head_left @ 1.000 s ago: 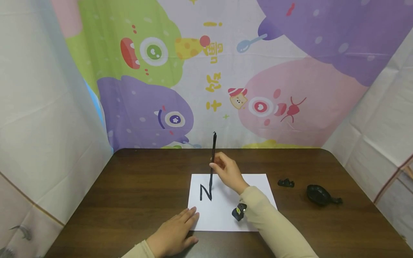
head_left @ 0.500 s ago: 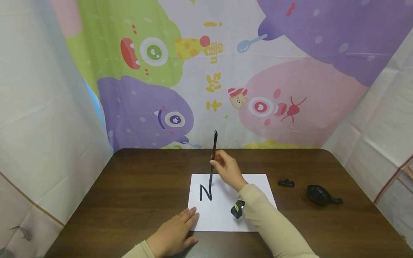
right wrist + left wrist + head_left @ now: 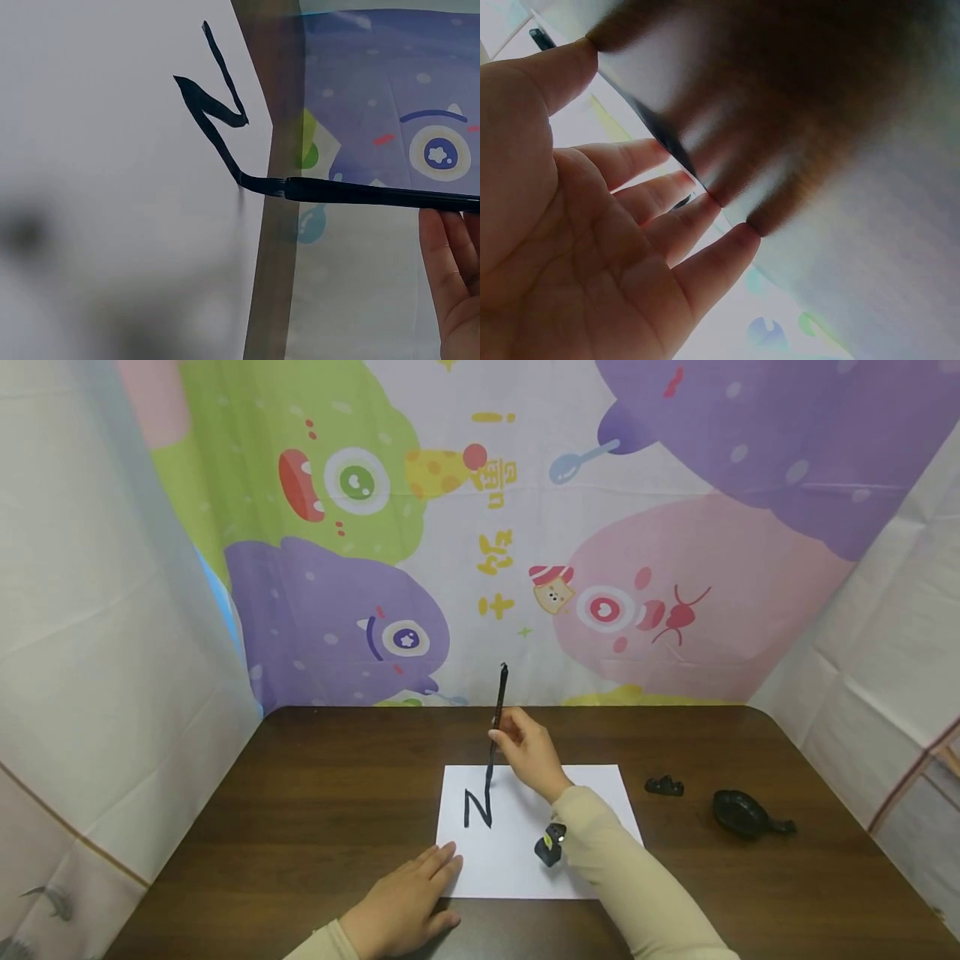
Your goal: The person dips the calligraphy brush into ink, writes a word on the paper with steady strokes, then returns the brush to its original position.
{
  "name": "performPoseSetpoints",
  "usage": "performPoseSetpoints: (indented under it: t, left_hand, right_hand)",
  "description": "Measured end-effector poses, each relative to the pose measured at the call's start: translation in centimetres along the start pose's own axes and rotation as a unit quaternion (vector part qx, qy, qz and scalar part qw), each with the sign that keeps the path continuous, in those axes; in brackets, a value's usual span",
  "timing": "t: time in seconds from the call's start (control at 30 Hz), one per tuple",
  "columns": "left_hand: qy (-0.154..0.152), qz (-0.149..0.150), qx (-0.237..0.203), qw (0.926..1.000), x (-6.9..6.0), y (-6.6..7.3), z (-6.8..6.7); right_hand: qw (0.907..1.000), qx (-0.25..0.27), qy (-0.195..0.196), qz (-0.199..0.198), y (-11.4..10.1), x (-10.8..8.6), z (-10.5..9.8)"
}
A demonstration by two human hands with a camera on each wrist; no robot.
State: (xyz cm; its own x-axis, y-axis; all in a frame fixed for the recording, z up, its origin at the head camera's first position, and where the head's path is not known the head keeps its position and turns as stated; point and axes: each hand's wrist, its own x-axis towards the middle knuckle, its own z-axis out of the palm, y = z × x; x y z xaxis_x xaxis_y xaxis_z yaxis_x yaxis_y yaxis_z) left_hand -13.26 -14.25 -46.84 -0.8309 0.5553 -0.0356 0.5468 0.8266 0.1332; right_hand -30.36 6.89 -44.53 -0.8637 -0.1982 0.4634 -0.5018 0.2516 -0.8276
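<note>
A black brush stands nearly upright in my right hand, pinched between thumb and fingers. Its tip meets the white paper at the upper end of a black N-shaped mark. In the right wrist view the bristles of the brush touch the paper at the end of the stroke, with fingertips of the right hand against the handle. My left hand lies with fingers extended, fingertips on the paper's lower left corner; the left wrist view shows the spread fingers of the left hand touching the surface.
On the brown table, right of the paper, lie a small black brush rest and a black dish with a handle. A black device sits at the right wrist. A cartoon-printed curtain hangs behind the table.
My right hand and the brush have moved slightly up the paper, away from the body, and the right-hand stroke of the mark has lengthened. My left hand has stayed in place.
</note>
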Motion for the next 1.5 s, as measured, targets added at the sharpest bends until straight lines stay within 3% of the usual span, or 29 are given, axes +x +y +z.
performPoseSetpoints:
  t: [0.47,1.23,1.5]
  left_hand:
    - [-0.005,-0.004,0.001,1.0000,0.1,-0.1,0.1]
    - [-0.010,-0.002,-0.001,1.0000,0.1,-0.1,0.0]
    - [-0.006,-0.001,0.003,1.0000,0.0,-0.1,0.1]
  right_hand:
    - [0.9991,-0.024,0.026,-0.025,-1.2,-0.5,-1.4]
    - [0.9954,-0.073,0.011,-0.061,-1.0,-1.9,-1.5]
    - [0.9946,-0.090,-0.002,-0.052,-1.2,-2.2,-1.5]
